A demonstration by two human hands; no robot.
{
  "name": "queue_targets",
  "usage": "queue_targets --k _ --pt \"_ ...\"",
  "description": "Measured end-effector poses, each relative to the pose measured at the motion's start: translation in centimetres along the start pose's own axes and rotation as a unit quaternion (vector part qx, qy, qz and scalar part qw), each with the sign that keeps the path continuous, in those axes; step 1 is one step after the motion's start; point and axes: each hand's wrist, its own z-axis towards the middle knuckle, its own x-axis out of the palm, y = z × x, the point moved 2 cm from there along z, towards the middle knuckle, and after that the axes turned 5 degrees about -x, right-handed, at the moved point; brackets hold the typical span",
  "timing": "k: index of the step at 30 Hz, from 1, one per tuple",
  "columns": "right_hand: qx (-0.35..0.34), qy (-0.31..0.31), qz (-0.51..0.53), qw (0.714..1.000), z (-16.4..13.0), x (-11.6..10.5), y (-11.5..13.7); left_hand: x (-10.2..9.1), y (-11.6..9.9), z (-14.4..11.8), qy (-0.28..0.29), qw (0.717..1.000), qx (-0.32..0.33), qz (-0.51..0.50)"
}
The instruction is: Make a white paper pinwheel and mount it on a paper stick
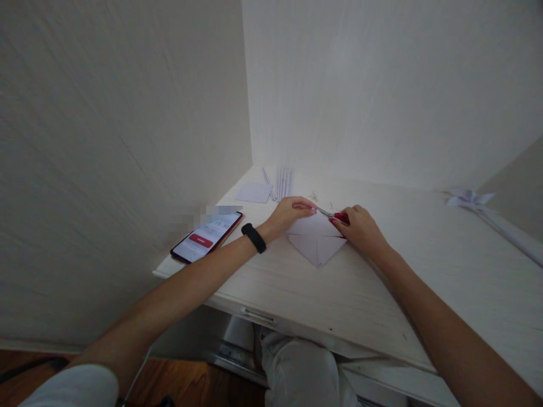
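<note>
A white paper square (317, 243) with creases and cuts running in from its sides lies turned like a diamond on the white desk. My left hand (292, 212) pinches its far corner between thumb and fingers; a black band circles that wrist. My right hand (358, 223) is closed round the red handles of a pair of scissors (339, 217). The metal blades point left to the paper's far corner, close to my left fingertips. Whether the blades are parted there is too small to tell.
A phone (207, 237) with a lit screen lies at the desk's left edge. Behind my left hand are a paper piece (254, 192) and several rolled paper sticks (284, 182). Small scraps (314, 196) lie beyond the scissors. A paper pinwheel (470, 198) on a stick rests at the right.
</note>
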Motion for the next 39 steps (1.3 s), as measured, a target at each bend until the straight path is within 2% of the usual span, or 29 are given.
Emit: queue_targets --k 4,7,9,13,17,21,24,32,39 --pt "-0.006 -0.009 0.007 1.000 0.1 0.1 -0.4 -0.1 0.1 0.0 -0.006 1.000 0.008 0.007" --pt "-0.008 -0.053 0.011 0.999 0.4 -0.4 -0.3 -0.2 0.2 0.1 -0.009 1.000 0.014 0.010" --pt "-0.019 -0.103 0.027 0.994 0.5 -1.3 0.5 -0.3 0.4 0.2 -0.010 1.000 0.017 0.015" --pt "-0.099 -0.171 0.079 0.977 0.4 -3.4 3.5 0.0 1.0 0.4 0.012 0.999 0.020 0.041" --pt "-0.154 -0.159 0.084 0.972 -0.1 -3.9 5.9 0.3 1.5 0.4 0.023 0.998 0.019 0.047" --pt "-0.185 -0.120 0.091 0.971 -0.3 -3.2 6.1 0.1 2.0 0.4 0.000 0.999 -0.021 0.026" --pt "-0.203 -0.100 0.092 0.970 -0.3 -2.8 5.9 0.2 1.9 0.4 -0.004 1.000 -0.025 -0.006" --pt "-0.177 -0.107 0.072 0.976 -0.2 -2.7 6.1 0.6 -0.1 -0.5 0.008 0.999 -0.039 -0.011" --pt "-0.167 -0.092 0.045 0.981 -0.1 -2.2 5.7 0.8 -0.2 -0.5 -0.001 0.999 -0.036 0.007"
